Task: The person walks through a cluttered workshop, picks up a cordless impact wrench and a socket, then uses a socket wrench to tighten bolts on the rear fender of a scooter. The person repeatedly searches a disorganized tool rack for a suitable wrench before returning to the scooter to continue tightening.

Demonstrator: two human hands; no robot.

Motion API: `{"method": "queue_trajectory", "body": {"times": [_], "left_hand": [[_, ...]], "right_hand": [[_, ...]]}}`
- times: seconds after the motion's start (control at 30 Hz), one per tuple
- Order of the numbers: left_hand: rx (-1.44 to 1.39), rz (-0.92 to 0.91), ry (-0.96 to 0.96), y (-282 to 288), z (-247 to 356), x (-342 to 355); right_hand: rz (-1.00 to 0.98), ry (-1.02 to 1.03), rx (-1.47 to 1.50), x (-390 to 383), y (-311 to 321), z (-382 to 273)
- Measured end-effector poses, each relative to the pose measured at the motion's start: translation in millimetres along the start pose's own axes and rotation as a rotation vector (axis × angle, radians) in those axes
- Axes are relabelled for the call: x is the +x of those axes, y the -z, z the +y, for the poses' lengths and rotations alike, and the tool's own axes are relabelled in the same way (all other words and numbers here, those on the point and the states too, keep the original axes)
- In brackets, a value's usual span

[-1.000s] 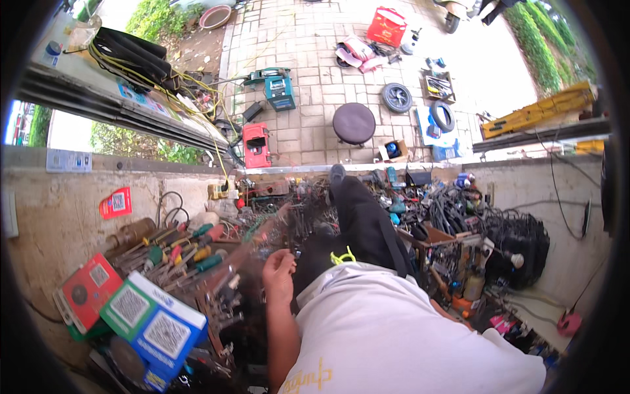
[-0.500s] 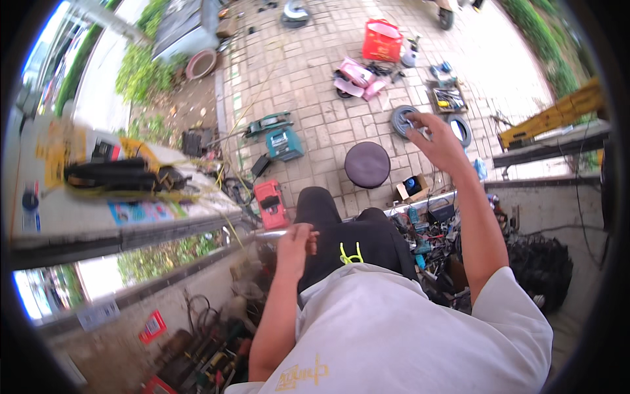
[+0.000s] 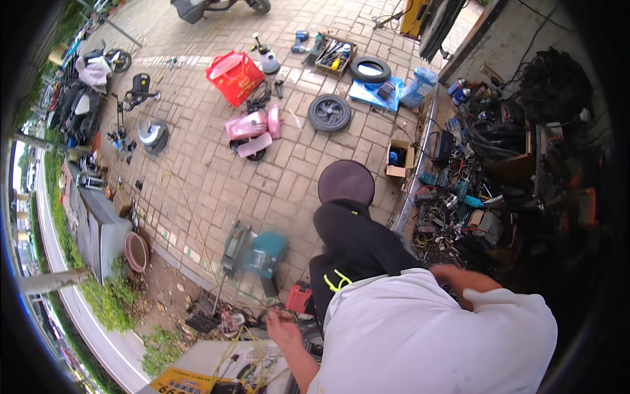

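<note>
Since half a second ago, view and body have swung round to the left. Right arm, then stretched out over the paving, is now drawn in at my side; left hand (image 3: 283,328) has gone from the metal edge by my knees to a spot beside the red plastic case (image 3: 300,297).

Left hand: blurred, fingers partly bent. Cannot tell whether they are apart, together or clamped on something. Red case sits on the ground just beyond it, partly covered by my leg in black trousers (image 3: 357,236). Loose yellow cords (image 3: 237,347) trail over the pale flat worktop (image 3: 205,358) below it.

Right side: bent bare forearm (image 3: 466,281) shows, blurred, at the edge of my white shirt (image 3: 433,335). Right hand hidden; its state cannot be told.

Ground ahead: boxy teal case (image 3: 264,254), blurred, next to a long dark-green metal jack-like tool (image 3: 235,248). Round purple-brown stool (image 3: 346,182) at my knee. Farther out, a black spoked wheel (image 3: 329,112), pink plastic panels (image 3: 249,128) and a bright red bag (image 3: 234,77). Black tyre (image 3: 371,78) rests on a blue sheet (image 3: 367,94).
</note>
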State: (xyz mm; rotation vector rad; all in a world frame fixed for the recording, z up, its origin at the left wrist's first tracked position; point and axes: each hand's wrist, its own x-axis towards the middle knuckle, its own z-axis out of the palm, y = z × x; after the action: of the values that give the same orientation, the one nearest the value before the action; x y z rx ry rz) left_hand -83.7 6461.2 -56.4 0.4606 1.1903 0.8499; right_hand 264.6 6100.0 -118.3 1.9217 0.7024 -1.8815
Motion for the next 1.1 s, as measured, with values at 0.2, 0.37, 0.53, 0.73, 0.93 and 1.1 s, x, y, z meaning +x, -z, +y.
{"method": "queue_trajectory", "body": {"times": [0.2, 0.37, 0.53, 0.73, 0.93, 1.1], "left_hand": [[0.083, -0.108, 0.242, -1, 1, 44], [0.357, -0.163, 0.312, -27, 63, 158], [0.885, -0.226, 0.392, -73, 91, 243], [1.052, -0.337, 0.515, -117, 104, 339], [1.260, -0.483, 0.415, -186, 122, 418], [1.128, -0.507, 0.329, -261, 135, 468]], "right_hand": [[-0.168, -0.020, 0.124, 17, -145, 22], [0.646, -0.029, 0.521, 80, 69, -65], [1.152, 0.441, 0.856, 60, 211, -161], [1.030, 0.255, 1.030, 37, 183, -180], [0.540, -0.406, 1.256, 87, 20, -199], [0.648, -0.412, 1.443, 136, -34, -246]]}}
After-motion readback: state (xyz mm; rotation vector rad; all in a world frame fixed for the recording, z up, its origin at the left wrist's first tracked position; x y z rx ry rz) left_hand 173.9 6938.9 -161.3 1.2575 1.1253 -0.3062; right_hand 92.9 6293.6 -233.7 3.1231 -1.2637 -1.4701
